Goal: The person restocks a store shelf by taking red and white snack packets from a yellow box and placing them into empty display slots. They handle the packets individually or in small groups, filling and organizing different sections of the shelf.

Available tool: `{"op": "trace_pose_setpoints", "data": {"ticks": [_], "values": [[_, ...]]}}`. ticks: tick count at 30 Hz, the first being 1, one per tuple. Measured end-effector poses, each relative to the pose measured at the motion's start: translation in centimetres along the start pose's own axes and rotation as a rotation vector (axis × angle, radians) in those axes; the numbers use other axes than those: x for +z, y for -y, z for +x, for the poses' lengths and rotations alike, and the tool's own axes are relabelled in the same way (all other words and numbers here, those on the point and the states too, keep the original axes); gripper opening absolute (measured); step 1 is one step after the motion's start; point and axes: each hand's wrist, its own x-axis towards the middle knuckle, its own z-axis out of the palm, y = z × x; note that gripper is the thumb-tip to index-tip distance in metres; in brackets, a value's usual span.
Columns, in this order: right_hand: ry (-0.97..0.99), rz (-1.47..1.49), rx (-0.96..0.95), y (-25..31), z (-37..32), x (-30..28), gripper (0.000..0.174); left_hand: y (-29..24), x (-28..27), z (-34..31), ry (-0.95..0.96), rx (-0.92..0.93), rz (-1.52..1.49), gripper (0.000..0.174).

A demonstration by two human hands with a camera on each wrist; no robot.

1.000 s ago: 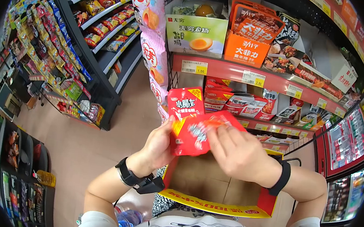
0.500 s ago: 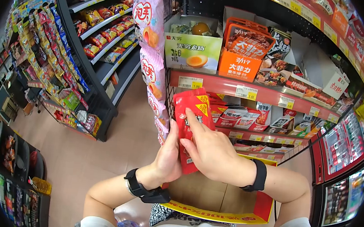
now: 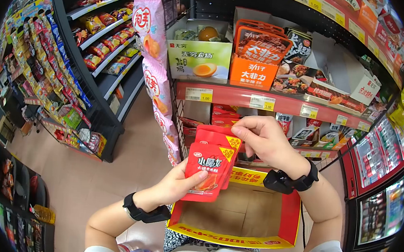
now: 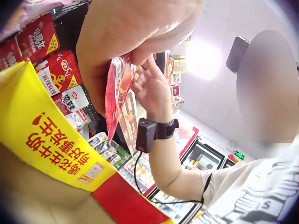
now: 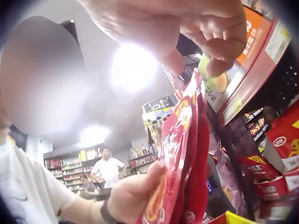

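Two red snack pouches (image 3: 206,172) with yellow corner marks overlap in front of the body, fanned so the rear one sticks up behind the front one. My left hand (image 3: 177,184) grips them low on the left side, thumb across the front pouch. At the top right corner of the rear pouch, my right hand (image 3: 265,139) pinches with thumb and fingertips. Seen edge-on in the right wrist view, the pouches (image 5: 182,154) stand upright side by side. Below both hands sits an open yellow and red cardboard box (image 3: 230,236), its brown bottom showing.
Directly ahead is a shelf (image 3: 224,94) with price tags, carrying a green egg box (image 3: 199,61) and orange snack packs (image 3: 258,59). Pink snack packs (image 3: 157,91) hang at its left end. More red pouches (image 4: 37,35) stand on the lower shelf. Another rack (image 3: 106,69) is further left.
The pouches were shuffled between both hands, then squared together. Now they are fanned again, with the left thumb on the front one and the right hand moved up to the rear pouch's top corner.
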Motion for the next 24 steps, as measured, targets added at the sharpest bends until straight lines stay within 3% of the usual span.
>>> {"op": "trace_pose_setpoints", "data": {"ticks": [3, 5, 8, 14, 19, 21, 24], "values": [[0.024, 0.113, 0.117, -0.4, -0.6, -0.7, 0.029, -0.3, -0.5, -0.4, -0.012, 0.009, 0.07, 0.037], [-0.391, 0.351, -0.014, -0.6, -0.8, -1.6, 0.024, -0.8, -1.2, -0.8, -0.128, -0.024, -0.075, 0.037], [-0.447, 0.419, -0.065, -1.0, -1.4, -3.9, 0.021, -1.2, -2.3, -1.3, -0.182, 0.013, -0.165, 0.035], [-0.485, 0.496, -0.06, -1.9, -1.8, -4.5, 0.021, -1.3, -3.1, -1.6, -0.287, 0.08, -0.239, 0.031], [-0.449, 0.506, -0.054, -2.1, -2.0, -4.4, 0.022, -1.5, -3.1, -1.8, -0.25, 0.067, -0.284, 0.033], [-0.56, 0.741, -0.069, -2.3, -2.0, -2.8, 0.021, -1.6, -2.4, -1.3, -0.22, 0.044, -0.324, 0.033], [-0.407, 0.995, -0.026, -1.3, -2.4, 1.8, 0.015, -1.9, 0.5, 0.4, -0.109, 0.06, -0.508, 0.034]]}}
